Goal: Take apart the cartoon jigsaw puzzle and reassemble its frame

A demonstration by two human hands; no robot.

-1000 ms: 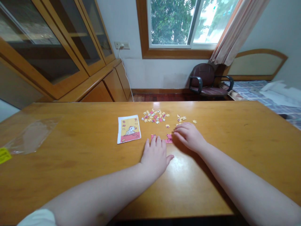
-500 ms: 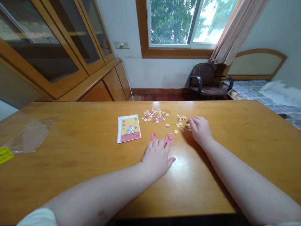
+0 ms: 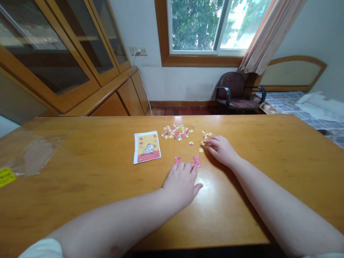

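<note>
My left hand [image 3: 180,182] lies palm down, its fingers stretched out over the near edge of some pink puzzle pieces. A joined pink section [image 3: 197,161] shows past its fingertips on the right, and a pink piece [image 3: 177,160] on the left; what lies under the fingers is hidden. My right hand [image 3: 220,149] reaches low over a small group of yellow puzzle pieces, thumb and forefinger slightly apart. Its fingertips are beside a yellow piece [image 3: 202,143], and the hand covers other pieces. A loose yellow piece [image 3: 201,150] lies just nearer.
A larger heap of mixed puzzle pieces [image 3: 176,132] lies farther back. Left of it is a picture card [image 3: 147,147] showing a white animal on yellow and pink. A clear plastic bag [image 3: 40,152] with a yellow label rests on the wooden table [image 3: 94,179] at far left.
My right hand has shifted left across the small group of yellow pieces. My left hand and the pink pieces under it have slid slightly nearer and to the right.
</note>
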